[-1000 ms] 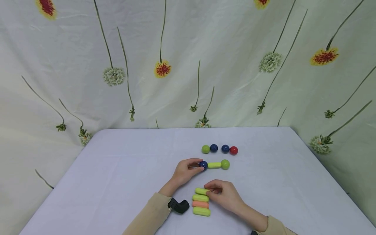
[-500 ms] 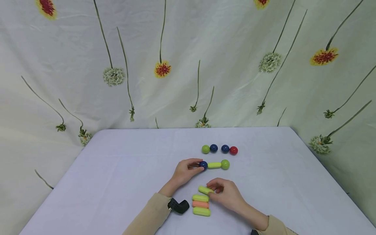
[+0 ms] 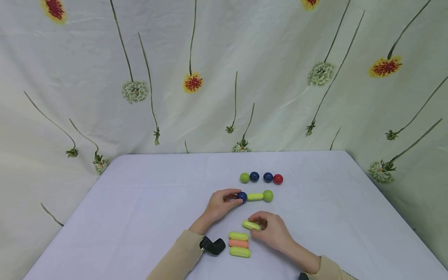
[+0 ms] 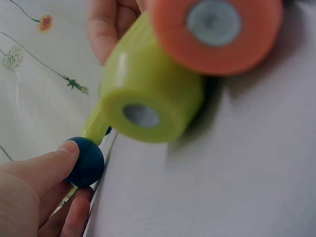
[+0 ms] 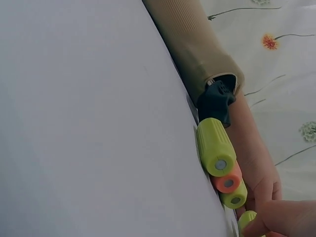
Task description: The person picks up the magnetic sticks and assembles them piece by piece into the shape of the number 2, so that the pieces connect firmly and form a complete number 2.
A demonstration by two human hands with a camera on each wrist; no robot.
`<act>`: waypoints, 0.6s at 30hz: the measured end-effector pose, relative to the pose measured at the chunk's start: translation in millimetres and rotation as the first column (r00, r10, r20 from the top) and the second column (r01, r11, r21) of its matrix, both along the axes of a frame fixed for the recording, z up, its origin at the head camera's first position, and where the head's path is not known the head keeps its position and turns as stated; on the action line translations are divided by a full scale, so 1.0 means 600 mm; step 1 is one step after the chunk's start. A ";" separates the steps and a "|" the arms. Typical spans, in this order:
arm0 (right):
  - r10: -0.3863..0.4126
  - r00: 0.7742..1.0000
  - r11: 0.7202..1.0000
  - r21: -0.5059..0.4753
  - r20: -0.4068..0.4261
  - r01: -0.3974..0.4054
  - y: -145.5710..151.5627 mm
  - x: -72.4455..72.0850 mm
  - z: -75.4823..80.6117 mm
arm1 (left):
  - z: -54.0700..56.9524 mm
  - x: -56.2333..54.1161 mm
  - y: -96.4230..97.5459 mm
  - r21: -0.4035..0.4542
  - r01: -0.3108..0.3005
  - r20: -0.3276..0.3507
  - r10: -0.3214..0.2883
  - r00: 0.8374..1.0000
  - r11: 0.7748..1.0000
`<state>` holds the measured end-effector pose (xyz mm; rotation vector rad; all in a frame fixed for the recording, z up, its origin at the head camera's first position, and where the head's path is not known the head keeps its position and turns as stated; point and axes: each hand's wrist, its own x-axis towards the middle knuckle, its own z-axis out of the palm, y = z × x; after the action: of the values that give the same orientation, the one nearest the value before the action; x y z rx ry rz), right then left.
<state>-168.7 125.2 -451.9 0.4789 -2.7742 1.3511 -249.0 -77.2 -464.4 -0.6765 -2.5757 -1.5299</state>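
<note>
A flat, white-covered table [image 3: 140, 186] is spanning the lower view. The right hand [image 3: 274, 230], fingers curled, is pinching a glossy, elongated yellow-green rod [image 3: 250, 225] near three side-by-side rods [image 3: 239, 243], two yellow-green, one orange. The left hand [image 3: 218, 204], beside a second yellow-green rod [image 3: 255, 197], is pinching the glossy dark-blue ball [image 3: 242, 197] adjoining its end.

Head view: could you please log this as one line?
left hand: holds blue ball; right hand: pinches lime rod; orange rod: on table
</note>
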 end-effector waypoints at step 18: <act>-0.184 0.982 0.968 -0.167 0.034 0.187 0.032 -0.035 0.000 | -0.001 0.000 -0.001 -0.015 -0.028 -0.007 0.027 1.000 1.000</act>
<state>-189.8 144.3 -451.8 0.1952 -2.6073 1.5343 -248.9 -77.7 -464.8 -0.6436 -2.5834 -1.4992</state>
